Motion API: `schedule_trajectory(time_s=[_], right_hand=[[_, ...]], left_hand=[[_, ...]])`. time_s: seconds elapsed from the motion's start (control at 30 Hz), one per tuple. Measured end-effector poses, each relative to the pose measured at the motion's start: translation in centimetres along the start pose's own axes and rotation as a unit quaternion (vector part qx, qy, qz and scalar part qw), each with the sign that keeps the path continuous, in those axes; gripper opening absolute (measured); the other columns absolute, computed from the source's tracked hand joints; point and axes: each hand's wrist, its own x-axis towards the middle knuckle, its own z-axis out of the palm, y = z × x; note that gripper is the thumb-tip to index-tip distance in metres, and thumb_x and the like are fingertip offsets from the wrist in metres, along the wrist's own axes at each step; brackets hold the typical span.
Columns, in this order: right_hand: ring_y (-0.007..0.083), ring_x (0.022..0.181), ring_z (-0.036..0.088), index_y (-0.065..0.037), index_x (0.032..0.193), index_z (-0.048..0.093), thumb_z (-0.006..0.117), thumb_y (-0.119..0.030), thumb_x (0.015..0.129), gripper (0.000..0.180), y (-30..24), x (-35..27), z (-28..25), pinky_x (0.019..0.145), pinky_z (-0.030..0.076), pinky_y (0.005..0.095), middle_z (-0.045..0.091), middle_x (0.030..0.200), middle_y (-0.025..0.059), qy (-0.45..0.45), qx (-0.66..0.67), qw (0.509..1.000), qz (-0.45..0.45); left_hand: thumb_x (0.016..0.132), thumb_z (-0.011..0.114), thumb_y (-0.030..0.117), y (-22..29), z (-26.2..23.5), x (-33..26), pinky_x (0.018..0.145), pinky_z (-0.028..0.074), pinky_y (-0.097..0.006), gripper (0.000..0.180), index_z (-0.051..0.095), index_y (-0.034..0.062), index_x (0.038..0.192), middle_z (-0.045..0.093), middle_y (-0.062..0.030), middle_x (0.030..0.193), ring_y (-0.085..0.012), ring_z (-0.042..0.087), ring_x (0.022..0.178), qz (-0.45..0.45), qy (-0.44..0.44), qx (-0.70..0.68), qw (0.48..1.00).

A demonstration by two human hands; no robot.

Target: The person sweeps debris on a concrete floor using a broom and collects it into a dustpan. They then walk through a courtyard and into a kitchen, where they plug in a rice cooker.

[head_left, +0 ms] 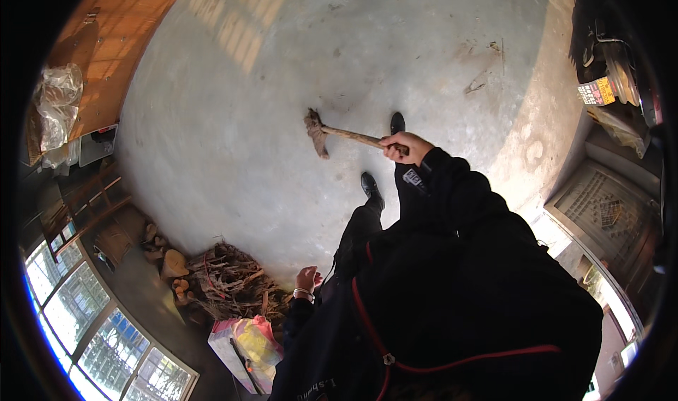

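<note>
In the head view, the right hand [408, 148] is closed around the near end of a wooden-handled tool [353, 136], with the handle's butt showing just past the fingers. The tool reaches out to the left of that hand, its rough grey-brown head set crosswise over the floor [233, 118]. The left hand [307, 279] hangs well back and to the left of the right one; its fingers look loosely curled and nothing shows in them, though it is too small to tell how far they are closed.

As for progress, the tool is in one-handed grip and nothing lies directly under its head. Beside the left hand, on its far left, sits a heap of bark and sticks [236, 281], with cut logs [174, 264] beyond it. Ahead and to the right of the right hand, a few twigs [474, 86] lie loose on the floor. How much is done and how much remains cannot be judged from this.

Whether the tool's head touches the floor or hangs above it is unclear, and so is what it is made of. The dark sleeve covers the right forearm, the right palm is hidden, and a bagged box [233, 351] behind the left hand is partly covered by the body.
</note>
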Motion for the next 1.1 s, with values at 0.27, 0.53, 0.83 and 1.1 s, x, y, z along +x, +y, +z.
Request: schedule_trajectory(time_s=[0.27,0.53,0.83,1.1], right_hand=[[0.0041,0.043,0.041,-0.006,0.082,0.044,0.053,-0.009,0.081,0.01,-19.5,-25.6,-8.3,0.033,0.033,0.0131,0.046,0.065,0.0034,0.195,0.092,0.971,-0.105],[0.0062,0.043,0.044,-0.005,0.07,0.041,0.052,-0.006,0.079,0.015,-30.1,-28.2,-10.5,0.035,0.038,0.0156,0.044,0.059,0.0017,0.222,0.097,0.925,-0.292],[0.0074,0.043,0.039,-0.013,0.095,0.04,0.051,-0.007,0.079,0.02,-13.6,-13.7,2.5,0.035,0.032,0.0209,0.042,0.059,0.0001,0.173,-0.027,0.94,-0.292],[0.0047,0.042,0.035,-0.012,0.113,0.036,0.051,-0.006,0.079,0.038,-6.5,2.5,11.4,0.035,0.029,0.0171,0.041,0.058,0.0001,0.091,-0.124,0.988,-0.003]], left_hand=[[0.08,0.052,0.027,16.5,7.0,2.2,0.053,0.048,-0.025,0.029,0.054,0.0023,0.096,0.059,-0.0079,0.073,-0.0145,0.058,0.06,0.025,-0.036,0.026,0.999],[0.078,0.054,0.024,22.7,9.2,2.2,0.051,0.047,-0.025,0.028,0.054,0.0004,0.094,0.058,-0.0081,0.07,-0.0138,0.056,0.055,0.133,-0.072,0.116,0.982],[0.075,0.054,0.026,21.5,4.4,6.6,0.069,0.047,-0.038,0.023,0.056,0.0123,0.093,0.059,-0.0085,0.09,-0.0277,0.055,0.086,0.324,-0.085,0.485,0.808],[0.079,0.054,0.022,29.3,-2.4,10.0,0.048,0.047,-0.025,0.027,0.053,-0.001,0.093,0.058,-0.0092,0.07,-0.015,0.056,0.055,0.264,-0.075,0.132,0.953]])
